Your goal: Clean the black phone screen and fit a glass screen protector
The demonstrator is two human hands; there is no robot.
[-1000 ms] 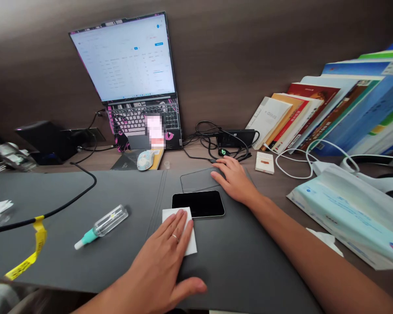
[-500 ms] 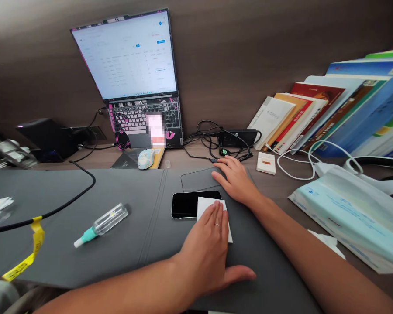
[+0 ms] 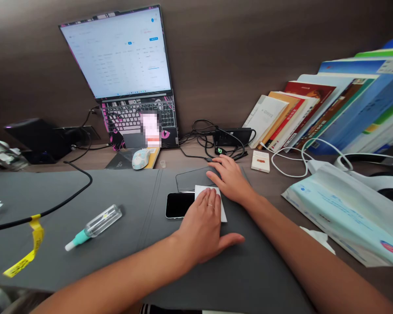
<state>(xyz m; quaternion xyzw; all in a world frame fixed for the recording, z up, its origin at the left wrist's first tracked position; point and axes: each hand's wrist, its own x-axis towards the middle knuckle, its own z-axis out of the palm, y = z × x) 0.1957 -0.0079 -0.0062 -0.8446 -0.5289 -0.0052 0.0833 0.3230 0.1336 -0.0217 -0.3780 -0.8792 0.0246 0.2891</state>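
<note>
My left hand (image 3: 205,226) lies flat on a folded white wipe (image 3: 223,211), fingers stretched out and thumb spread. Beneath the wipe is the right part of a smartphone (image 3: 179,205), lying face up with a dark screen. Just beyond it, my right hand (image 3: 231,179) rests on the grey desk mat (image 3: 124,257) with fingers apart. At its fingertips, a clear thin plate with a dark outline (image 3: 190,179) lies on the mat, partly covered by that hand. Left of the phone, a clear spray bottle (image 3: 103,221) with a teal neck lies on its side.
An open laptop (image 3: 134,117) stands at the back, with a mouse (image 3: 140,159) before it. Black cables and an adapter (image 3: 232,137) sit behind my right hand. To the right are a small white box (image 3: 260,161), leaning books (image 3: 314,109) and a tissue pack (image 3: 343,213).
My left hand has slid the wipe forward, away from me, across the phone's right part. My right hand keeps its place. The whole view has shifted slightly.
</note>
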